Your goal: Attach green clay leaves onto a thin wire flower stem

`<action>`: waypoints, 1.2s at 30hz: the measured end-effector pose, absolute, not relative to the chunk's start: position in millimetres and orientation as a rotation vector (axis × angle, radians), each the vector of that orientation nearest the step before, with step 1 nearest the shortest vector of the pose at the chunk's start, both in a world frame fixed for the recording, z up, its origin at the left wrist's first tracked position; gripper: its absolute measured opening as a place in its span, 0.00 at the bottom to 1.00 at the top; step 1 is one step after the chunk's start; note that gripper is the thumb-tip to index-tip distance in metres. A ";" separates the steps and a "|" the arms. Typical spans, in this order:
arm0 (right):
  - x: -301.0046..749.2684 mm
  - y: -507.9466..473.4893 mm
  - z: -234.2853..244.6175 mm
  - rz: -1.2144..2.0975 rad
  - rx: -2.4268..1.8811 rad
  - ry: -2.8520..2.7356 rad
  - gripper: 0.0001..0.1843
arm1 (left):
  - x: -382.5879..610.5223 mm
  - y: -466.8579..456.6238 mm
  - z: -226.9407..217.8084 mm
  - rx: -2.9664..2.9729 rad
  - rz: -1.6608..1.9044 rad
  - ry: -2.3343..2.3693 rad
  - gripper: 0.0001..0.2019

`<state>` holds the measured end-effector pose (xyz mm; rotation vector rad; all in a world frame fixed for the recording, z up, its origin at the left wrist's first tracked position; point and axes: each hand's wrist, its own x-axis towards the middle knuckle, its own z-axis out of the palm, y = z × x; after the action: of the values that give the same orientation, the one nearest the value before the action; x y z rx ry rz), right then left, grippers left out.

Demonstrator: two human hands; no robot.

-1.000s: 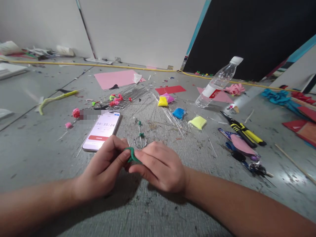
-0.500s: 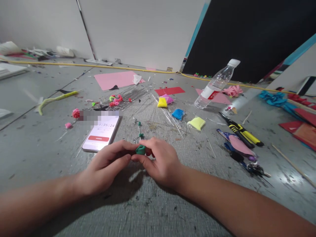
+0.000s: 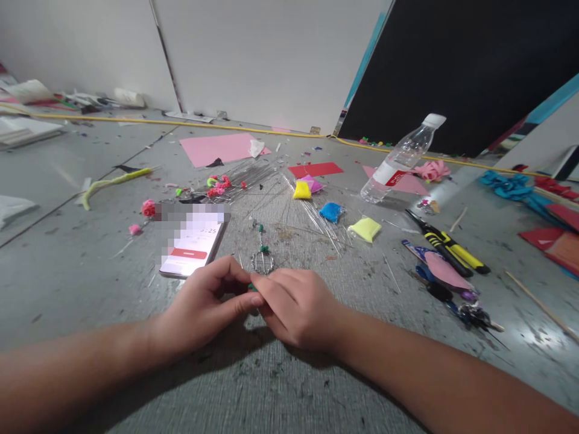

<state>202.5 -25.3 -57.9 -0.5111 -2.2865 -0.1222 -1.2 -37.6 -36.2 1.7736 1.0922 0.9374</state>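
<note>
Between the fingertips of both hands is a small lump of green modelling clay (image 3: 253,287), mostly hidden by the fingers. My left hand (image 3: 217,295) pinches it with thumb and forefinger. My right hand (image 3: 296,301) is curled closed against the left fingertips, its knuckles covering part of the clay. Just beyond the hands, a twisted wire ring (image 3: 263,263) lies on the grey surface. Its thin stem carries green clay bits (image 3: 264,248). To the left of it a phone (image 3: 194,244) with a timer on its partly blurred screen lies flat.
Clay packets in yellow (image 3: 302,190), blue (image 3: 332,211) and pale yellow (image 3: 365,229) lie ahead, among loose wires (image 3: 319,220). A tilted-looking water bottle (image 3: 402,160) stands back right. Pliers (image 3: 447,244) and keys (image 3: 473,314) are at right. Pink paper (image 3: 217,149) lies behind.
The green clay, plainly visible before, is now mostly covered by my fingers. My right hand has turned over and closed further. The wire ring shows more clearly; the view has shifted slightly.
</note>
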 end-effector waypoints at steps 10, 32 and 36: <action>203.5 -16.6 -62.9 0.002 -0.427 -2.254 0.21 | 3.7 -35.4 -36.8 1.629 1.001 1.161 0.10; 203.3 -6.9 -52.1 0.100 -0.638 -2.099 0.12 | 4.1 -39.8 -42.3 1.395 0.992 0.987 0.28; 204.9 26.5 -49.5 0.325 -0.972 -1.897 0.09 | 2.4 -36.2 -48.4 1.420 0.994 0.971 0.25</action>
<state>204.9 26.5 -49.5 -0.9719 -1.8971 0.3249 2.4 -36.2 -48.4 1.4203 0.9715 0.9942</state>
